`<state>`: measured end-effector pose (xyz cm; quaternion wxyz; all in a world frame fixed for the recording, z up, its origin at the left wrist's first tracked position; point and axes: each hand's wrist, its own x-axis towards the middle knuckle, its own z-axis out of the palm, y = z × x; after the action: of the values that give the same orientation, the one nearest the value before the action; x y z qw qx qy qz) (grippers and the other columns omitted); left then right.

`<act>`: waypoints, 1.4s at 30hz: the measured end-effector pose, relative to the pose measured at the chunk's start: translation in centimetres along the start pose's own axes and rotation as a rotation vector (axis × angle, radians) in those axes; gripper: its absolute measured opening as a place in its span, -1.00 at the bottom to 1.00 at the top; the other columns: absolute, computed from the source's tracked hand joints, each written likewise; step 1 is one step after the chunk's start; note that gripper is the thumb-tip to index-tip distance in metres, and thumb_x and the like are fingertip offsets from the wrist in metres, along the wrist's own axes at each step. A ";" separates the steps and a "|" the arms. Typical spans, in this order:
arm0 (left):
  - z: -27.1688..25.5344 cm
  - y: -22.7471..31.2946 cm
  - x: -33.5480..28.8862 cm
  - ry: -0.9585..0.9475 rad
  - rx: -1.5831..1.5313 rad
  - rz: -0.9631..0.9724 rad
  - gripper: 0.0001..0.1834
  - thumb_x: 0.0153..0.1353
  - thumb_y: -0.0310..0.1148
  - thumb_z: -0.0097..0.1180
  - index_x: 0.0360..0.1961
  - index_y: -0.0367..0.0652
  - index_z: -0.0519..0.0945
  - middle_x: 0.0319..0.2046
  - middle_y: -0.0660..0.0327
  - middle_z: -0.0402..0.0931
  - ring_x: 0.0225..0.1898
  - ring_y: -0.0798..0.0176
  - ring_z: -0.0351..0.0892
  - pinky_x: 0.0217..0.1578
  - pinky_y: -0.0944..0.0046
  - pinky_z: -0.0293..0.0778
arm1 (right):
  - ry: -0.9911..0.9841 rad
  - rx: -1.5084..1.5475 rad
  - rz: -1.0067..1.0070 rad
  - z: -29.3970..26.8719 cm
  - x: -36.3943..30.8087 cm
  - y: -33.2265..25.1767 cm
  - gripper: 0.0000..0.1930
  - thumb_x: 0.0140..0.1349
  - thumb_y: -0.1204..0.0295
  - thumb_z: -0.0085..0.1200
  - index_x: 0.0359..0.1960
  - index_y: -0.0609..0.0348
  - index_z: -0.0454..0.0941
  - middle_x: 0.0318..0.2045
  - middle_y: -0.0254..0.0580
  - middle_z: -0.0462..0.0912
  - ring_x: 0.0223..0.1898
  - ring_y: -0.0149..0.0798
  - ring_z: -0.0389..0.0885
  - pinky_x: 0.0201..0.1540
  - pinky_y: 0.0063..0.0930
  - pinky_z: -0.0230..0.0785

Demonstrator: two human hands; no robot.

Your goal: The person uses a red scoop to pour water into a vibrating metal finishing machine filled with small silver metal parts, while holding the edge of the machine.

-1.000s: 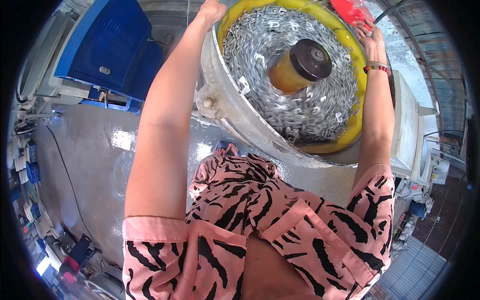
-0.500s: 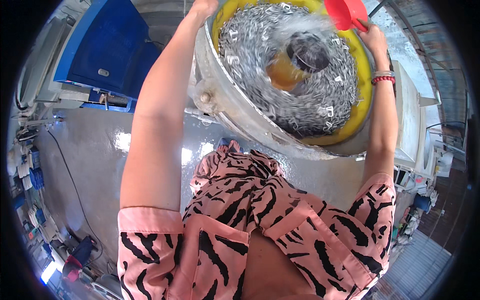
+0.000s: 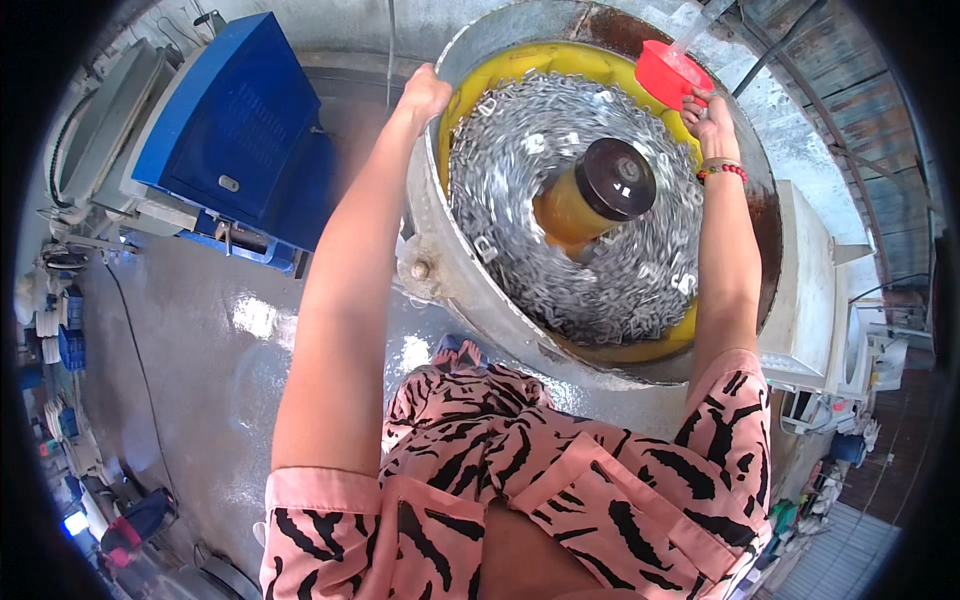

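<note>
A big round vibratory tumbling tub [image 3: 462, 255], lined in yellow [image 3: 540, 62], holds many small silvery metal pieces [image 3: 520, 285], blurred as if moving. From its middle rises an amber post with a dark round cap [image 3: 618, 180]. My left hand [image 3: 427, 97] is closed over the tub's left rim. With my right hand [image 3: 708, 115] I grip the handle of a red water dipper [image 3: 668, 75] above the far right rim. The dipper sits level under a clear pipe or stream [image 3: 700, 25], and water seems to be inside it.
To the left stands a blue machine cabinet [image 3: 235, 150]. The wet grey floor [image 3: 220, 370] shines, and a black cable [image 3: 140, 350] runs along it. A pale metal box [image 3: 815, 290] stands right of the tub. Assorted gear lines both sides.
The dipper was tipped with water splashing onto the metal pieces; now it is level beneath the pipe or stream. My left hand stays on the rim. The view has shifted, showing more of the tub.
</note>
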<state>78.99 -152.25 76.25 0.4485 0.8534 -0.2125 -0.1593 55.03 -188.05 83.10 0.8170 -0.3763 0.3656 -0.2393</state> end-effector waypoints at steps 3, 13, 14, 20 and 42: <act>-0.1 0.0 0.0 -0.010 -0.092 0.016 -0.53 -0.05 -0.49 -0.12 -0.03 -0.34 0.37 -0.02 -0.14 0.37 0.08 -0.06 0.32 0.04 0.17 0.24 | -0.029 0.036 0.004 0.0 0.3 -0.3 -0.92 0.16 0.45 -0.15 -0.41 0.13 0.24 -0.62 -0.29 0.31 -0.78 -0.51 0.08 -0.72 -0.61 -0.15; 1.1 0.2 0.8 0.010 -0.050 0.074 -0.55 -0.11 -0.52 -0.16 -0.10 -0.42 0.42 -0.13 -0.21 0.43 0.00 -0.07 0.39 -0.03 0.18 0.30 | -0.064 -0.127 -0.095 -1.2 -0.4 -2.2 -0.90 0.15 0.47 -0.12 -0.35 0.14 0.23 -0.61 -0.26 0.34 -0.79 -0.50 0.08 -0.77 -0.65 -0.15; 1.3 -0.1 0.9 0.010 -0.056 0.062 -0.54 -0.11 -0.52 -0.16 -0.10 -0.44 0.42 -0.14 -0.22 0.43 0.00 -0.06 0.40 -0.05 0.19 0.31 | -0.070 -0.183 -0.125 -1.5 -0.5 -2.2 -0.89 0.15 0.47 -0.10 -0.35 0.15 0.24 -0.62 -0.27 0.34 -0.80 -0.51 0.09 -0.78 -0.66 -0.15; 0.9 -3.3 3.1 0.156 -0.052 0.274 -0.67 0.01 -0.40 -0.13 -0.28 -0.46 0.49 -0.35 -0.17 0.52 -0.22 0.01 0.52 -0.19 0.12 0.36 | -0.128 -0.547 -0.238 -0.1 -5.4 -1.1 -0.91 0.09 0.47 -0.03 -0.38 0.17 0.37 -0.63 -0.31 0.39 -0.81 -0.57 0.11 -0.79 -0.71 -0.12; 0.0 -0.5 0.5 -0.028 -0.113 0.065 -0.55 -0.12 -0.50 -0.15 -0.13 -0.48 0.41 -0.17 -0.17 0.46 -0.06 -0.06 0.44 -0.11 0.18 0.33 | -0.105 -0.261 0.003 -2.5 0.6 -3.1 -0.92 0.19 0.48 -0.15 -0.39 0.21 0.25 -0.61 -0.22 0.35 -0.83 -0.55 0.01 -0.77 -0.64 -0.18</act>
<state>79.50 -152.23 75.79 0.4981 0.8170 -0.2371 -0.1681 53.12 -191.43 84.17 0.7796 -0.4907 0.3507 -0.1684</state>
